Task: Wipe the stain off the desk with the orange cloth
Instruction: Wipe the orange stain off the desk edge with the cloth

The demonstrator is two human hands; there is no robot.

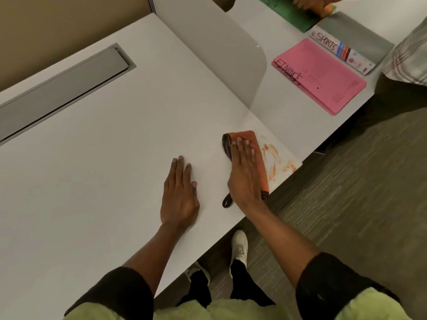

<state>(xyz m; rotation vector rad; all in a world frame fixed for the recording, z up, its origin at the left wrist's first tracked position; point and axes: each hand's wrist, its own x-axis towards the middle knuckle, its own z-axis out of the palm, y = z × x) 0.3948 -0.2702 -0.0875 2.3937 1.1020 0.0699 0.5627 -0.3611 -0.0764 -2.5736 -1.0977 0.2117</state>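
Note:
An orange cloth [248,137] with a dark edge and a black loop lies folded on the white desk [115,146] near its right front corner. My right hand [246,172] presses flat on top of the cloth, fingers stretched out. Just right of the cloth, orange smears of the stain [275,158] streak the desk surface up to its edge. My left hand [180,192] rests flat on the bare desk to the left of the cloth, fingers apart, holding nothing.
A grey cable hatch [62,88] is set into the desk at far left. A translucent divider [231,54] separates a neighbouring desk with pink papers [323,79], a labelled strip [342,49], a green folder [293,15] and another person's hand [309,3]. Carpet floor lies right.

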